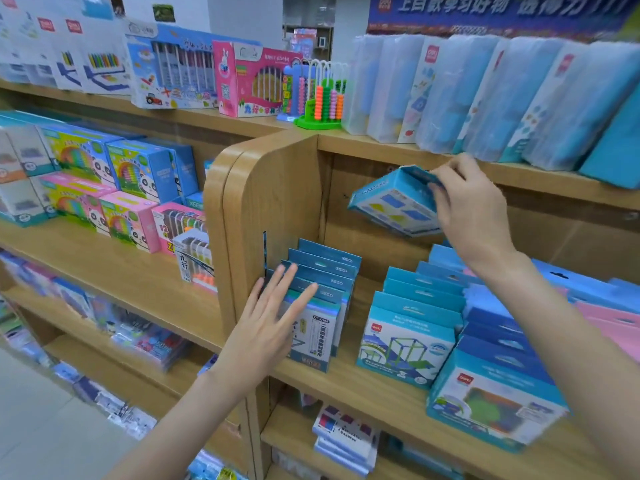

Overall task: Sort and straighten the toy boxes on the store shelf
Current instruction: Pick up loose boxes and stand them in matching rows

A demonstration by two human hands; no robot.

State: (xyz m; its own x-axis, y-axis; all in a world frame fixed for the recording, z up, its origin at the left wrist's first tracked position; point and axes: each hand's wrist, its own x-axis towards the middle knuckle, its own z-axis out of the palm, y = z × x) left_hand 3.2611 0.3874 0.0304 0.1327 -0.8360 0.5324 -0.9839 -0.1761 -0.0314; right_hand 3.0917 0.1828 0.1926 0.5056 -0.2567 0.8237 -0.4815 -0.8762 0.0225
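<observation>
My right hand grips a blue toy box by its hang tab and holds it tilted in the air above the middle shelf. My left hand is flat and open, fingers spread against the front of a row of slim blue boxes standing at the shelf's left end. To the right stands a row of blue boxes with a frame picture on the front. A further blue row runs toward the shelf's front edge.
A rounded wooden end panel borders the slim row on its left. Pink packs lie at the far right. Panda boxes fill the left shelves. Abacus toys and clear pouches stand on top. More boxes sit on the shelf below.
</observation>
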